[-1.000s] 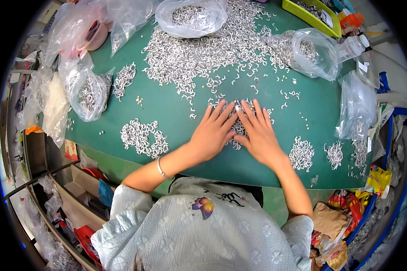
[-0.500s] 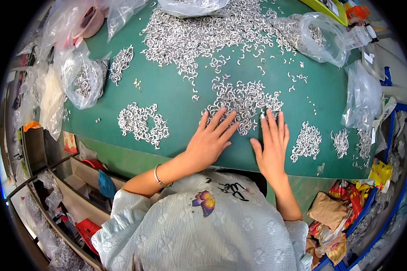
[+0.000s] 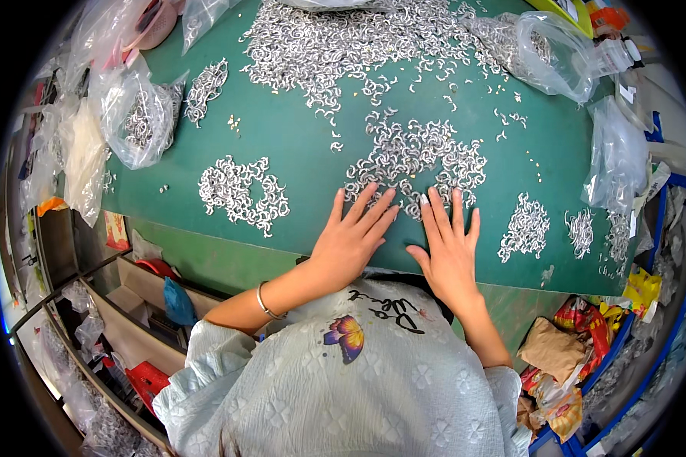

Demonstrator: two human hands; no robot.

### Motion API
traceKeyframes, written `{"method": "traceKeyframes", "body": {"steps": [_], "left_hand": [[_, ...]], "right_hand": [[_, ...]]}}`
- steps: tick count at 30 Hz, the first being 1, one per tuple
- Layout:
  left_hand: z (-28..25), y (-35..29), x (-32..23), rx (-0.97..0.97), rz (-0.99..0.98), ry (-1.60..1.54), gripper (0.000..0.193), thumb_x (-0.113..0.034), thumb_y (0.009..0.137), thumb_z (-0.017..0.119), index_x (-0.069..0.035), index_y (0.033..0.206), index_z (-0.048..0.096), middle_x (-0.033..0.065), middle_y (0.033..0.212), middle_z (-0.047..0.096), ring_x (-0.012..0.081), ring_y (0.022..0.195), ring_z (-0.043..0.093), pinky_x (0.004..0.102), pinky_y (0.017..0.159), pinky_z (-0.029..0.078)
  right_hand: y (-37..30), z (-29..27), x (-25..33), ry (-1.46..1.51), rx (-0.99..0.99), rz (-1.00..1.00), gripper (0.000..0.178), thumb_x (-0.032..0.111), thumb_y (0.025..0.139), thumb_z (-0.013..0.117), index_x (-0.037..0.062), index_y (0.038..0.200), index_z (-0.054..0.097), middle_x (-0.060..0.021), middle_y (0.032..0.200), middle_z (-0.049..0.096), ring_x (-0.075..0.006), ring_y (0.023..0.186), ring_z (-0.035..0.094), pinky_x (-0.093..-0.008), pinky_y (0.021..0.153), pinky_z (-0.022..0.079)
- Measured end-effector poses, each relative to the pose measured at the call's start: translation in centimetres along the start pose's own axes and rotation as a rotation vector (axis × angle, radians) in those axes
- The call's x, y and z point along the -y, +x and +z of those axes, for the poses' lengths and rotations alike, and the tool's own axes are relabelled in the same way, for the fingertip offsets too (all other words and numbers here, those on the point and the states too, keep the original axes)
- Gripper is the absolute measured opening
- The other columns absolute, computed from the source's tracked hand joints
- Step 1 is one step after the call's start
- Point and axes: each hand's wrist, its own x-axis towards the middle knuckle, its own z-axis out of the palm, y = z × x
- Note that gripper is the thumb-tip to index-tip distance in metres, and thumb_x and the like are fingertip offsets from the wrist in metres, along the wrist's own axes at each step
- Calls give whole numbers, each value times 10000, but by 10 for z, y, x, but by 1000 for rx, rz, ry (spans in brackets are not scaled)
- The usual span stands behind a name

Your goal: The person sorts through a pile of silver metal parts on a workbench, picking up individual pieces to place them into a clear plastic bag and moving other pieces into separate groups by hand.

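Both hands rest palm down at the near edge of a spread of small curved, silvery metal pieces [image 3: 419, 148] on a green tabletop [image 3: 312, 171]. My left hand [image 3: 351, 240] lies open, its fingers stretched out and the fingertips touching the nearest pieces. Beside it, my right hand [image 3: 447, 255] is open too, fingers slightly spread and thumb pointing toward the left hand. Its fingertips touch the pieces at the near right. Neither hand grips anything. Whatever lies beneath the palms and fingers is hidden.
Farther off spreads a large heap [image 3: 320, 57] of the same pieces. Smaller piles lie at left [image 3: 236, 190] and right [image 3: 524, 228]. A clear bag of pieces [image 3: 139, 126] stands at the left, another bag [image 3: 556, 57] at the far right. Open drawers [image 3: 141, 289] sit below the table's left.
My right hand has shifted left, closer to my left hand, and its fingers have moved along the near edge of the pieces. The spread looks wider and looser. The whole view has shifted slightly.
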Motion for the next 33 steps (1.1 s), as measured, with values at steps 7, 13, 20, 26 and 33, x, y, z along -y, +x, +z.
{"method": "traceKeyframes", "body": {"steps": [7, 13, 20, 26, 33], "left_hand": [[2, 0, 6, -99, -113, 74, 567, -63, 850, 628, -39, 1391, 458, 128, 1542, 324, 381, 1437, 250, 666, 1100, 179], [-6, -8, 3, -85, -122, 16, 594, -62, 849, 624, -52, 1414, 441, 123, 1544, 323, 384, 1441, 242, 672, 1099, 179], [-1, -3, 5, -97, -134, 93, 604, -54, 843, 619, -72, 1421, 444, 106, 1547, 321, 384, 1439, 240, 679, 1086, 200], [7, 4, -4, -71, -46, 96, 594, -88, 824, 662, -153, 1394, 506, 89, 1535, 352, 385, 1432, 258, 714, 1048, 215], [8, 11, -11, -115, 81, 98, 579, -101, 803, 682, -159, 1361, 541, 82, 1535, 355, 383, 1426, 271, 721, 1038, 226]], "right_hand": [[-1, 4, 11, 100, 16, -62, 706, 314, 830, 691, 37, 1423, 425, -62, 1570, 291, -356, 1466, 188, -650, 1114, 113], [-17, 6, 1, 36, -56, 47, 736, 337, 834, 678, 33, 1445, 401, -91, 1581, 261, -371, 1471, 164, -653, 1114, 114], [-17, 1, 6, 104, -102, 50, 713, 291, 847, 670, 17, 1444, 392, -123, 1575, 270, -378, 1468, 171, -609, 1135, 117], [-12, 2, 4, 79, -80, 86, 666, 248, 866, 653, 10, 1434, 400, -134, 1570, 274, -385, 1462, 190, -601, 1136, 127], [-7, -8, -25, 92, -245, 126, 637, 225, 886, 632, 2, 1433, 393, -134, 1561, 296, -372, 1457, 212, -586, 1142, 134]]}}
